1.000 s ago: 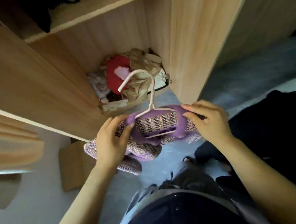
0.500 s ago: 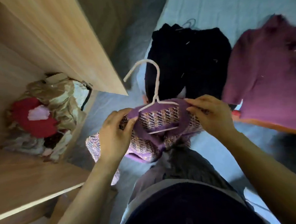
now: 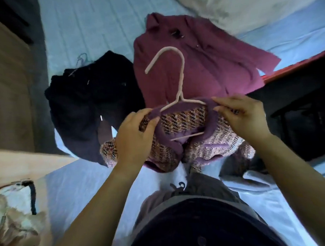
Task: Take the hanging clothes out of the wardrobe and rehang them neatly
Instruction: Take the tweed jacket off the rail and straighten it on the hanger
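Over the bed (image 3: 84,24), the left hand (image 3: 134,140) and right hand (image 3: 244,116) each pinch a shoulder of the knit top (image 3: 183,120) on its hanger (image 3: 180,85), likely the take-out step; next, lay it at 6 o'clock of the maroon shirt (image 3: 202,62).

Bare blue bedsheet (image 3: 92,24) far left; black garment (image 3: 87,99), maroon coat (image 3: 202,62) ahead.

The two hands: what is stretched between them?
In the head view, a purple-trimmed woven garment on a pale hanger spans from the left hand to the right hand.
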A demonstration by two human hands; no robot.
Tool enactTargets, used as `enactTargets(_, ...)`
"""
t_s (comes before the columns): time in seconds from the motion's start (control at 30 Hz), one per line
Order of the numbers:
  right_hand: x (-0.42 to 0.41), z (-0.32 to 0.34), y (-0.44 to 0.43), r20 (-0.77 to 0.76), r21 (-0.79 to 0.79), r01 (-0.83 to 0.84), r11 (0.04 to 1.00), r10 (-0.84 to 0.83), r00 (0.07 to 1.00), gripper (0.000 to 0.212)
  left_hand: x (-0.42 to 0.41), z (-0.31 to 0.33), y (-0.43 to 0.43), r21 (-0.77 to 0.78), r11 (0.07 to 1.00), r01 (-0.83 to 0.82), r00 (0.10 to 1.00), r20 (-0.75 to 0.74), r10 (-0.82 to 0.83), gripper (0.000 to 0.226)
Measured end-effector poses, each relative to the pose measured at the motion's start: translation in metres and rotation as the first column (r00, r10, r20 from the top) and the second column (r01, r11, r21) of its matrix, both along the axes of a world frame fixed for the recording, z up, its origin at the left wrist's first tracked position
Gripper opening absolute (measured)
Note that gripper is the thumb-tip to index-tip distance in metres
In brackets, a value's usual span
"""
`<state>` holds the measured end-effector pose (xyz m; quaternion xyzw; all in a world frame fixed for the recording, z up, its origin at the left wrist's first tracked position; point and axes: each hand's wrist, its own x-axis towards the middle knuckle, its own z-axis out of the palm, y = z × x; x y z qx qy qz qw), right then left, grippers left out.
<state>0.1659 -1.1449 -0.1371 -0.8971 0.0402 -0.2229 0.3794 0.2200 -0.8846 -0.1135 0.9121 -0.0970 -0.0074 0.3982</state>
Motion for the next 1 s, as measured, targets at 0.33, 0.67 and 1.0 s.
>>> enactTargets(0.33, 0.112, 0.055, -0.166, 0.118, -0.071, 0.123, 0.990, -0.114, 0.986, 0.023, 0.136, 0.031, -0.168, -0.163, 0.983, 0.088, 0.991, 0.111, -0.071, 0.028)
enactTargets(0.67, 0.312, 0.067, -0.219, 0.100, -0.092, 0.071, 0.993, -0.061, 0.993, 0.025, 0.317, 0.034, -0.218, -0.225, 0.974, 0.032, 0.992, 0.128, -0.003, 0.022)
enactTargets(1.0, 0.480, 0.035, -0.259, 0.028, -0.076, -0.025, 0.997, 0.027, 0.999, 0.025, 0.468, 0.006, -0.256, -0.084, 0.993, -0.084, 0.993, 0.081, 0.091, 0.032)
